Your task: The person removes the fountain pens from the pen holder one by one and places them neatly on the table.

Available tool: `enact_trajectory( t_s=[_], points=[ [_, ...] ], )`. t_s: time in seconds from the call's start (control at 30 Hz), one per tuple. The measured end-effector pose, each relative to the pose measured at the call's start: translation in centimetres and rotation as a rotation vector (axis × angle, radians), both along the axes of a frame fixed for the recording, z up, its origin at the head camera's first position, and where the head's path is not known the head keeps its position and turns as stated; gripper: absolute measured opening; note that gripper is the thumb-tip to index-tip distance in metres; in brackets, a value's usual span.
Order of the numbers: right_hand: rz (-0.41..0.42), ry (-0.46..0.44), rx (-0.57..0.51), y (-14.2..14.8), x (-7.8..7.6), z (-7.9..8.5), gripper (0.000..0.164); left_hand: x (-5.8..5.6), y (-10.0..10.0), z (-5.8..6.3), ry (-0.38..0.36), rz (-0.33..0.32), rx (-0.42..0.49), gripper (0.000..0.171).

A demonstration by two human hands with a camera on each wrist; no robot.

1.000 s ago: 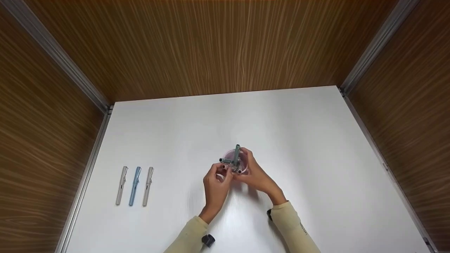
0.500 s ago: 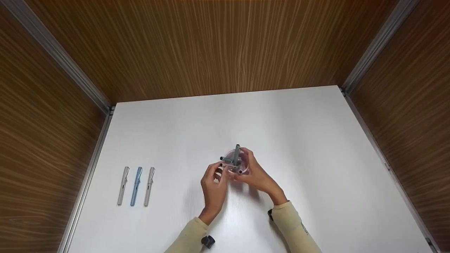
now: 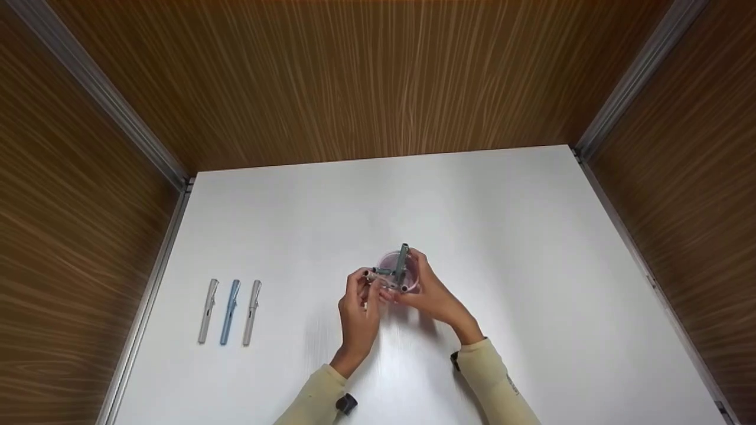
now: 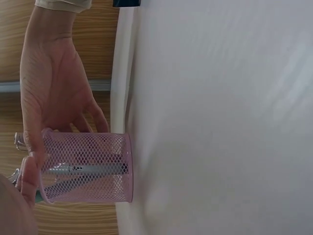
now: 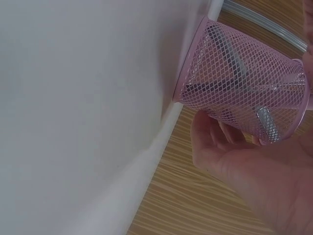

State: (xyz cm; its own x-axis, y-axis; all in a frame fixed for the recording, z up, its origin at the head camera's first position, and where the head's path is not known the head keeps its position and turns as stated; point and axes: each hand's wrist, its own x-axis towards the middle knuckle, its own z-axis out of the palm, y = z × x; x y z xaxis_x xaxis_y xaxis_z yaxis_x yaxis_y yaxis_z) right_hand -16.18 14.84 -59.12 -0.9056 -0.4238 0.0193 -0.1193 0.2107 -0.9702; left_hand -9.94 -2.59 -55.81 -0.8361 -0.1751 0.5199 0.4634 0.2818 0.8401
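Note:
A pink mesh pen cup (image 3: 411, 276) stands near the middle of the white table, with several pens in it. My right hand (image 3: 440, 300) grips the cup's side, its fingers around the mesh in the right wrist view. At the rim my left hand (image 3: 359, 316) pinches a pale silver pen (image 3: 378, 277) between thumb and fingers. A dark green pen (image 3: 401, 262) leans across the cup's opening. Through the mesh wall (image 4: 88, 191) in the left wrist view, pen barrels (image 4: 93, 169) show inside. The lower part of the pinched pen is hidden.
On the left of the white table (image 3: 502, 224) lie two silver pens, one (image 3: 208, 311) outermost and one (image 3: 251, 313) nearer the cup, with a blue pen (image 3: 230, 311) between them. Wood-grain panels (image 3: 378, 77) rise behind and at both sides.
The left hand has shifted slightly left, and the silver pen in its fingers has tilted left and shows more of its length. The right hand stays on the cup.

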Motion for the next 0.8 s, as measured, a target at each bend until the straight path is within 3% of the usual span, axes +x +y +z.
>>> enact_trajectory(
  t_s=[0.17,0.43,0.67,0.8],
  points=[
    [-0.017,0.015,-0.014,-0.1,0.0,0.0,0.101,0.0,0.2,0.0,-0.044,-0.026,0.036,0.032],
    [-0.016,0.048,-0.004,-0.2,0.0,-0.1,0.100,0.4,0.2,0.8,0.027,-0.017,0.058,0.027],
    [-0.020,0.009,0.014,-0.1,0.0,0.0,0.099,-0.2,-0.5,-0.7,-0.004,-0.001,0.118,0.028],
    [-0.021,0.020,0.026,-0.2,-0.1,0.0,0.099,-0.5,-1.1,-1.0,0.007,0.013,0.163,0.029]
  ],
)
